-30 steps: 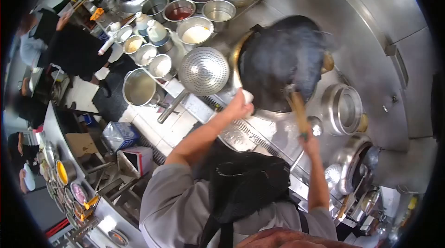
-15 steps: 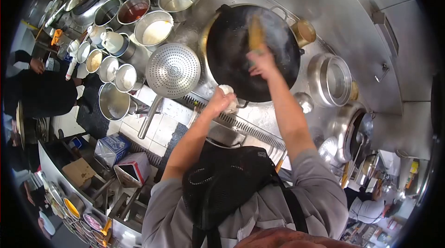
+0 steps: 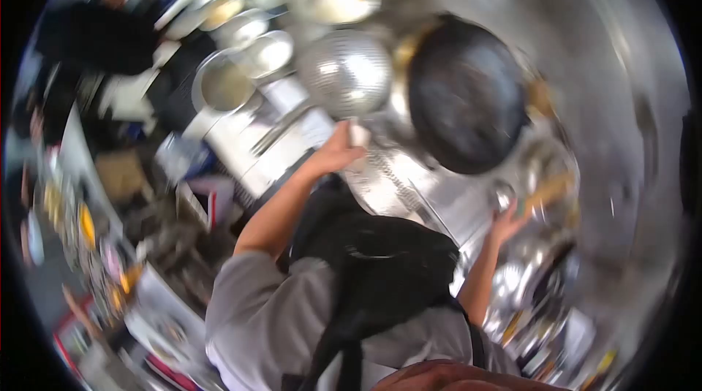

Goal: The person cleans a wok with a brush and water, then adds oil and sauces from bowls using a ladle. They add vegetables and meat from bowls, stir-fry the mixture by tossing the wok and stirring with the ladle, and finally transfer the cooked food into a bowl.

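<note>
The view is smeared by motion. My right hand (image 3: 504,224) is closed round a tan wok brush (image 3: 550,191), held beyond the wok's right side, its bristle end pointing up and right. A large black wok (image 3: 468,95) sits on the stove, its inside dark with no food that I can make out. My left hand (image 3: 338,151) grips a folded white cloth (image 3: 358,137), to the left of the wok and just below a perforated strainer (image 3: 345,73). Neither hand touches the wok.
Several metal pots and bowls crowd the upper left, among them a bowl with pale contents (image 3: 342,7) and a deep pot (image 3: 223,88). Blurred metalware stands at the lower right. At the far left is another person's dark clothing (image 3: 102,39).
My right hand has brought the brush out of the wok, to the right and towards me. The left hand with the cloth has drawn away from the wok's edge. The camera has turned.
</note>
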A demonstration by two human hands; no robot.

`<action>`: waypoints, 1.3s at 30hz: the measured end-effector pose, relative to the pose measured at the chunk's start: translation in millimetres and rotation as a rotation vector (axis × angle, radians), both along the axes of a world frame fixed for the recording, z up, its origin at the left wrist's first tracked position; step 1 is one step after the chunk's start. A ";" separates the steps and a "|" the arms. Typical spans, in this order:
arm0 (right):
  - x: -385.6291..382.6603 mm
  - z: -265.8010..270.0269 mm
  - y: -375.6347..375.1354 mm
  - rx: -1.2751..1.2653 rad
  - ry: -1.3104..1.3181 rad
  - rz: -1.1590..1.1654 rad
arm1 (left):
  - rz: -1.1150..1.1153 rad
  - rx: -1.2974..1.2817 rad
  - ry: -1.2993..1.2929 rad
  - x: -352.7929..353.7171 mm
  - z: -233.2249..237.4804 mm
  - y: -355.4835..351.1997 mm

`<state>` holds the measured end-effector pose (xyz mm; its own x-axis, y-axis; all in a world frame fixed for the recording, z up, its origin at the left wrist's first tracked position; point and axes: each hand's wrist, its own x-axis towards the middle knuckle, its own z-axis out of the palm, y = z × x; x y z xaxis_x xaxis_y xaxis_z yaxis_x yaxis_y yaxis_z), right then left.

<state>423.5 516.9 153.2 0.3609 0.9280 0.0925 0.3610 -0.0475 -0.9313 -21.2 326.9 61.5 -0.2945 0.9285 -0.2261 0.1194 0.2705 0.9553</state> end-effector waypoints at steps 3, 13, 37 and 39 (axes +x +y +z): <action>21.7 -41.9 -82.8 -0.304 -0.099 0.048 | 0.020 -0.264 0.123 -16.1 -18.4 -42.8; 36.5 -29.4 -63.2 -0.414 -0.221 0.390 | 0.486 -0.192 0.541 -2.2 -31.5 -58.2; 53.6 95.5 110.2 -0.174 -0.133 0.618 | 0.925 -0.272 0.241 31.4 -120.8 -211.2; 17.0 89.6 137.1 -0.053 -0.233 0.608 | 0.877 -0.310 0.154 24.2 -143.9 -210.6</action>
<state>440.5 654.0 242.8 -0.2538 0.9658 0.0530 0.5303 0.1848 -0.8274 3.0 116.3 -82.4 -0.9070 0.2658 -0.3267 -0.1289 0.5632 0.8162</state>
